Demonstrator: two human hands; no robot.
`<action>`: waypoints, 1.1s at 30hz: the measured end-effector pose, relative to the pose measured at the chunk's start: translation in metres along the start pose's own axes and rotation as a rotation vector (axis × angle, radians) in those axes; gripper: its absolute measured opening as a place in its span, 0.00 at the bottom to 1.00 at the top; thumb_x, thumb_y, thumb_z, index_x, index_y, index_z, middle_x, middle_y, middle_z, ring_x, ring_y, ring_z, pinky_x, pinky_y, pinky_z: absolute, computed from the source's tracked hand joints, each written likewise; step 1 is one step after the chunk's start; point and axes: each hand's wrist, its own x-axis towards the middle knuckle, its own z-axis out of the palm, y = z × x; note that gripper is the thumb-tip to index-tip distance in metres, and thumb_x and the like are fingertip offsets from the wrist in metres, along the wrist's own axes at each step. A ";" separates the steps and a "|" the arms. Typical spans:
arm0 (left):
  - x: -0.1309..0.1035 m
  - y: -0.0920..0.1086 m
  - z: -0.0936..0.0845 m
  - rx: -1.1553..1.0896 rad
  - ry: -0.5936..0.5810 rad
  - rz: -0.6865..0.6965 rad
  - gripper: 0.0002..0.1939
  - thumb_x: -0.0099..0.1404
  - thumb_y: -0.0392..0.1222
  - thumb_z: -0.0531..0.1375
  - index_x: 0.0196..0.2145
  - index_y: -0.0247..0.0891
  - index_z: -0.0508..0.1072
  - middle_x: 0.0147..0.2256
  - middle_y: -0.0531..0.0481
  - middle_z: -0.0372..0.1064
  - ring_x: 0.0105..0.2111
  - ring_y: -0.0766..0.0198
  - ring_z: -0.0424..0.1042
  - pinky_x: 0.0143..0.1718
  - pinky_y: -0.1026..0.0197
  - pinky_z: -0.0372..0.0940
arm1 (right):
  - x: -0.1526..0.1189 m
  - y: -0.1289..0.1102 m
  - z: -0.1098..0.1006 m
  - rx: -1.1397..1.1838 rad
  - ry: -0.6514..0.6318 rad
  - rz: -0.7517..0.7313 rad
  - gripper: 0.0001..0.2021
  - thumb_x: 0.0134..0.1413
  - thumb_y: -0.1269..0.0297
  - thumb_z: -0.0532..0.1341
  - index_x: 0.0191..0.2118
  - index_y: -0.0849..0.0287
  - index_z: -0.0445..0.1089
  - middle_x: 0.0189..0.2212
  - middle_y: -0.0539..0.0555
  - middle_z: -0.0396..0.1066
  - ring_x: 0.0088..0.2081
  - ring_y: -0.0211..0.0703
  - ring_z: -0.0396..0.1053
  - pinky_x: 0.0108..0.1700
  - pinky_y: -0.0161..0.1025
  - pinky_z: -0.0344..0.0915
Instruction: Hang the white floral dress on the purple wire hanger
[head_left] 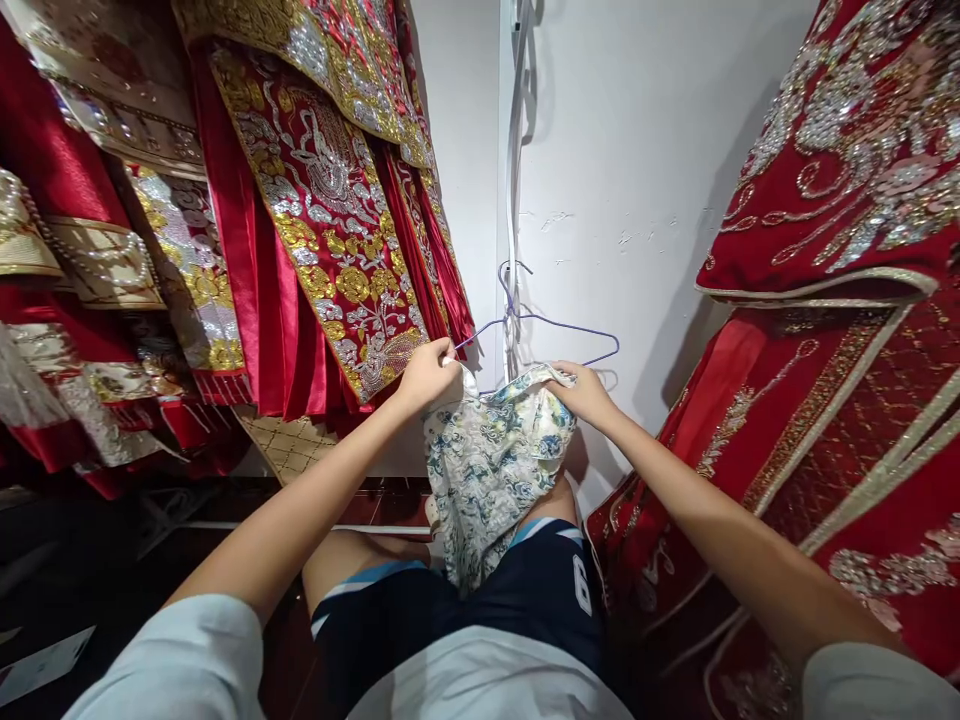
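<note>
A white garment with a blue and green floral print [499, 450] hangs down between my hands, its lower part in front of my knees. My left hand [431, 375] is closed on its upper left edge. With thumb and fingers, my right hand [581, 393] grips the upper right edge. Just behind the garment's top is a thin purple hanger [574, 327], its hook uppermost by a white upright pole. The left arm of the hanger runs down to my left hand; its right arm sticks out above my right hand. Part of the hanger's lower bar is hidden by the cloth.
Red dresses with gold and silver embroidery [330, 200] hang at the left. More red beaded garments [840, 300] hang close on the right. A white pole [512, 150] stands against the pale wall [622, 130]. A white bar [300, 527] runs low across the floor.
</note>
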 end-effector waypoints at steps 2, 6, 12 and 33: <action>-0.002 -0.002 -0.001 0.010 0.050 0.050 0.08 0.54 0.35 0.52 0.22 0.40 0.54 0.21 0.56 0.51 0.24 0.65 0.54 0.29 0.61 0.50 | 0.001 0.004 -0.011 -0.074 0.121 0.040 0.31 0.44 0.60 0.64 0.57 0.60 0.68 0.38 0.58 0.75 0.40 0.54 0.71 0.45 0.46 0.65; -0.002 -0.003 -0.004 0.046 0.054 0.095 0.10 0.57 0.36 0.50 0.21 0.41 0.51 0.20 0.56 0.47 0.24 0.65 0.52 0.28 0.60 0.49 | 0.017 0.011 -0.032 -0.215 0.171 0.167 0.56 0.37 0.55 0.71 0.70 0.70 0.47 0.39 0.62 0.74 0.41 0.58 0.71 0.44 0.47 0.66; 0.000 -0.003 -0.012 0.211 0.058 0.087 0.08 0.58 0.37 0.52 0.23 0.41 0.55 0.20 0.55 0.51 0.23 0.64 0.55 0.28 0.59 0.49 | 0.045 0.001 -0.053 -0.349 0.003 0.140 0.22 0.34 0.51 0.73 0.34 0.64 0.75 0.29 0.59 0.74 0.34 0.53 0.70 0.36 0.41 0.62; 0.035 -0.024 -0.021 0.358 0.009 -0.062 0.14 0.69 0.49 0.51 0.33 0.37 0.66 0.34 0.41 0.71 0.35 0.51 0.70 0.39 0.55 0.58 | 0.025 -0.010 -0.076 0.619 -0.341 0.521 0.18 0.40 0.54 0.71 0.37 0.61 0.77 0.30 0.61 0.79 0.32 0.56 0.78 0.38 0.51 0.74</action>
